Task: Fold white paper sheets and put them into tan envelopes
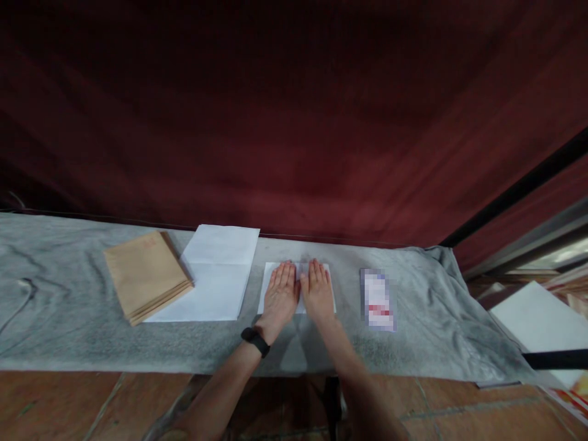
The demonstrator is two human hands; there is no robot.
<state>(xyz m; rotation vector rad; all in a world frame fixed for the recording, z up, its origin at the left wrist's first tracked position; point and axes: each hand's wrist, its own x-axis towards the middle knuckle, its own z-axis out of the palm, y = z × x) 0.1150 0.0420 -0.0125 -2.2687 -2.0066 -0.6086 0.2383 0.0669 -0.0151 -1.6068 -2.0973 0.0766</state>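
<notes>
A folded white sheet of paper (pixel 261 301) lies on the grey cloth, mostly covered by my hands. My left hand (pixel 281 294) rests flat on its left half, fingers stretched out and pointing away from me. Beside it, my right hand (pixel 318 293) presses flat on the right half, its thumb close to the left hand. Neither hand grips anything. Left of them is a stack of larger white paper (pixel 220 282) with a crease across it. A pile of brown envelopes (pixel 144 272) overlaps that stack's left edge.
Right of my hands lies a small flat item (pixel 379 300), blurred out. The grey cloth (pixel 427 306) covers a long narrow table, wrinkled at both ends. A dark red curtain (pixel 294 122) hangs behind. A white board (pixel 535 318) and a dark pole (pixel 514 190) stand at right.
</notes>
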